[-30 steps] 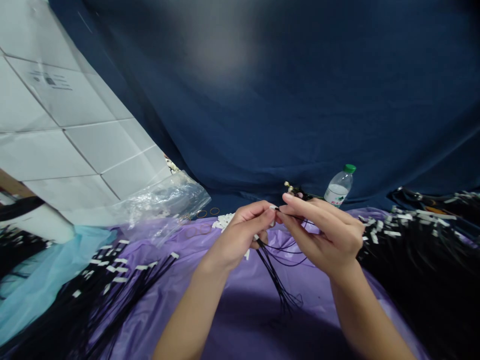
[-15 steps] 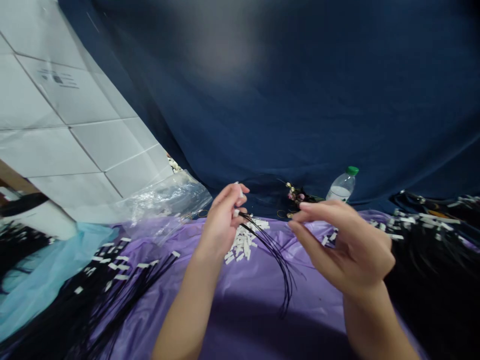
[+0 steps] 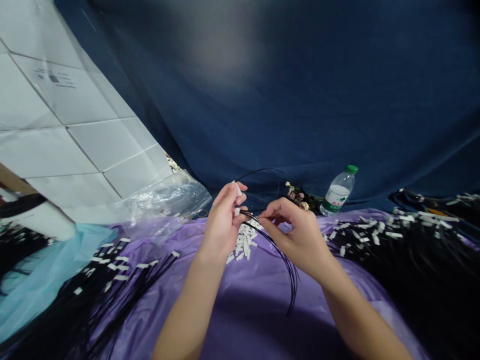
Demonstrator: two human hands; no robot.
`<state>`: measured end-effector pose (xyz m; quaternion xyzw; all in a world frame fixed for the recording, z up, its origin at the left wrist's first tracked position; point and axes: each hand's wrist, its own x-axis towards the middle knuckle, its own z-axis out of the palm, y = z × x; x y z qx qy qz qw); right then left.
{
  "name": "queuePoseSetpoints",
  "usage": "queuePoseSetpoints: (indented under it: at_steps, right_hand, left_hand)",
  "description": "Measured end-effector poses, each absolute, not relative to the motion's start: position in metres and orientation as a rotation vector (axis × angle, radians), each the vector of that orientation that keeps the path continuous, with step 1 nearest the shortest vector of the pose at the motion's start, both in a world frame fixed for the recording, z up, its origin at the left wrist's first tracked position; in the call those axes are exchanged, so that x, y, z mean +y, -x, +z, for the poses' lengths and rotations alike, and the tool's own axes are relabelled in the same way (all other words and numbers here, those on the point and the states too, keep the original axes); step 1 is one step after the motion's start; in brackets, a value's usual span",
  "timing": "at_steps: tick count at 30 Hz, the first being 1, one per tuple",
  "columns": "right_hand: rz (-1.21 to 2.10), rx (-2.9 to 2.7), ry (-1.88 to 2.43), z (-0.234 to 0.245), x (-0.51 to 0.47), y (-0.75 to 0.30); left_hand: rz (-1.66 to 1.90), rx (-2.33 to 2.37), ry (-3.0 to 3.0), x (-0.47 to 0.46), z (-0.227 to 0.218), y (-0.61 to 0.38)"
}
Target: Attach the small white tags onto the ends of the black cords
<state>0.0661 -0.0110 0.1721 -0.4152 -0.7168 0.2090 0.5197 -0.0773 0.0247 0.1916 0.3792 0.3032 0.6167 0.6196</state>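
Head view: black cords and white tag are held by left hand; right hand narrowed at cords (grip cannot be told).

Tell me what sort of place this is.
Probably a small workshop or hand-work spot: a heap of black cords with white tips lies at the right, loose white pieces are piled on a purple sheet, and the left hand holds a cord bundle.

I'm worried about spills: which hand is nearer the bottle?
Right. The right hand appears just left of the bottle, nearer the camera; the left hand is farther left, beyond the right hand.
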Motion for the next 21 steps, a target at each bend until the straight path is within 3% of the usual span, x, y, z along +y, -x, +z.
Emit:
queuePoseSetpoints:
  at_steps: [13,21]
  right_hand:
    - [0.619,-1.580,0.934,0.159,0.003,-0.063]
    - [1.509,-0.993,0.552,0.174,0.018,-0.084]
  left_hand:
    - [1.381,0.706,-0.999,0.024,0.185,0.070]
    - [1.370,0.795,-1.042,0.032,0.179,0.072]
